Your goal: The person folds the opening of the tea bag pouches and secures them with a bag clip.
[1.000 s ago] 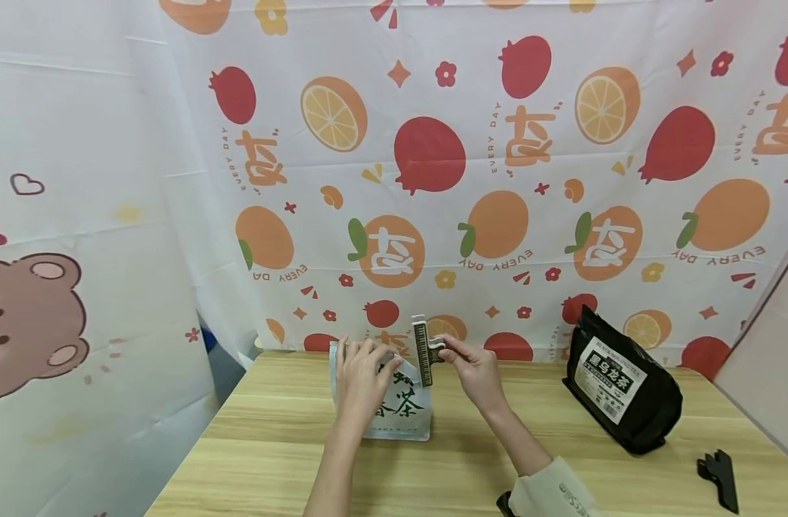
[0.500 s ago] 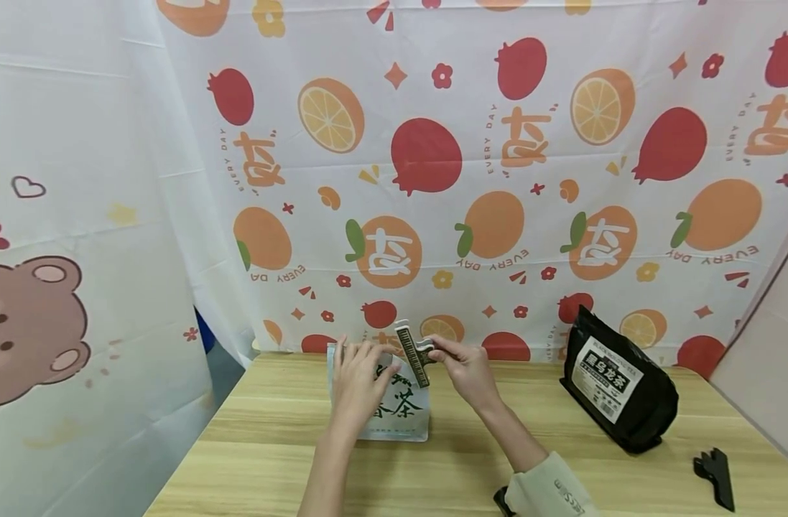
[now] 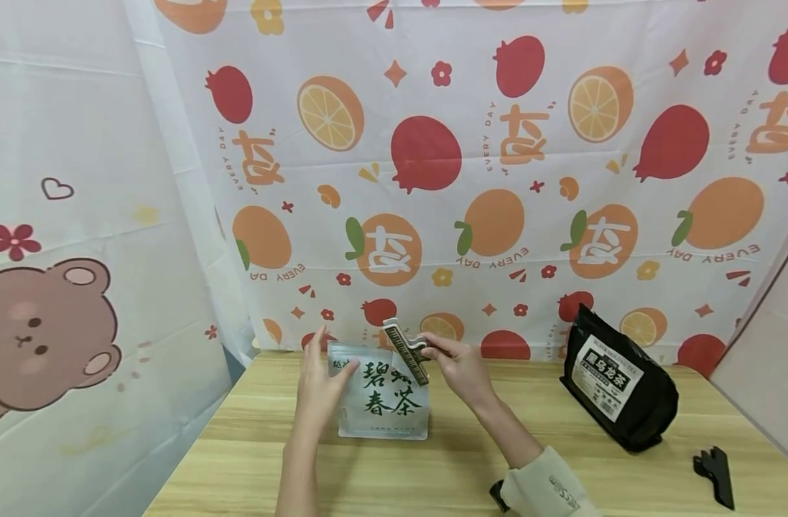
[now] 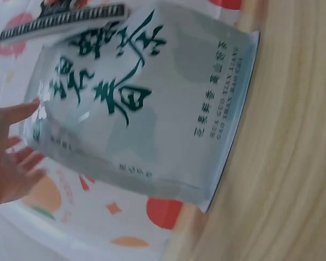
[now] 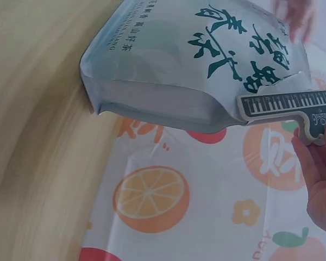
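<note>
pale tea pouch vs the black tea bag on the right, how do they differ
The pale tea pouch is light grey-green with big green characters; the black tea bag is dark with a white label. The pouch stands upright at its left hand side, with a clip pinched by the right hand at its top; the bag leans, untouched. Both sit on the wooden table.

Desk centre: pale tea pouch (image 3: pixel 382 393) stands upright near the far edge, blocking passage there; left hand (image 3: pixel 320 388) at its left side, right hand (image 3: pixel 458 368) holding the piano-key clip (image 3: pixel 406 350) at its top right corner.
Desk right: black tea bag (image 3: pixel 620 380) stands near the far edge; black clip (image 3: pixel 715 474) lies near the right edge.
Free room: bare desk (image 3: pixel 432 467) along the near edge, and between pouch and black bag.
Far limit: fruit-print curtain (image 3: pixel 471 179) closes off the far edge.
</note>
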Motion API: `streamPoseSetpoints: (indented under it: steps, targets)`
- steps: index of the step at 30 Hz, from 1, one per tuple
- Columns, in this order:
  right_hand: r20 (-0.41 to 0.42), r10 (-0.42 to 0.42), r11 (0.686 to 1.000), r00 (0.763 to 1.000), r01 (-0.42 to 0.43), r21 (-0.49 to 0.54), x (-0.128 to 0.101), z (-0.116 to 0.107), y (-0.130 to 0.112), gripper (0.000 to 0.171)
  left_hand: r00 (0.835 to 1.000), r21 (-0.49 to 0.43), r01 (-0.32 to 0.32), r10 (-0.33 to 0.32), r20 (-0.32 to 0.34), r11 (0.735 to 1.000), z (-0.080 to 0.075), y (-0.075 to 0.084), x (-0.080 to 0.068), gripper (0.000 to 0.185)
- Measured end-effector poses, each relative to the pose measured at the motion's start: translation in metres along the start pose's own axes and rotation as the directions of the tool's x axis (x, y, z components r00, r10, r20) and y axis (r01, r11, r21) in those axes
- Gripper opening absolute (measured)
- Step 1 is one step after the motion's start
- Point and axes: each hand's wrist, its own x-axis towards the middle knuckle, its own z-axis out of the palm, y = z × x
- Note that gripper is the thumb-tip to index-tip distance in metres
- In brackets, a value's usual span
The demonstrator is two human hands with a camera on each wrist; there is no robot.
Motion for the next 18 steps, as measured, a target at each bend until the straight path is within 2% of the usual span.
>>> streamPoseSetpoints:
  steps: [2, 3, 5, 9, 18]
  targets:
    - [0.010, -0.014, 0.999, 1.000, 0.015, -0.043, 0.003, 0.001, -0.003, 0.024, 0.990, -0.060, 0.106, -0.100, 0.099, 0.993, -0.004, -0.004, 0.001, 0.069]
    - [0.018, -0.024, 0.998, 1.000, 0.025, -0.065, 0.004, 0.001, -0.004, 0.024, 0.982, -0.076, 0.137, -0.126, 0.140, 0.988, -0.006, -0.006, 0.001, 0.064]
    - [0.035, -0.048, 0.992, 0.998, 0.051, -0.112, 0.007, 0.002, -0.008, 0.023, 0.972, -0.085, 0.159, -0.140, 0.190, 0.984, -0.008, -0.009, 0.002, 0.055]
    - [0.082, -0.088, 0.981, 0.993, 0.101, -0.167, 0.010, 0.005, -0.014, 0.022, 0.971, -0.081, 0.152, -0.133, 0.199, 0.985, -0.010, -0.011, 0.000, 0.042]
    - [0.196, -0.082, 0.943, 0.977, 0.140, -0.302, 0.017, 0.013, -0.028, 0.022, 0.971, -0.086, 0.140, -0.120, 0.205, 0.987, -0.011, -0.010, -0.002, 0.039]
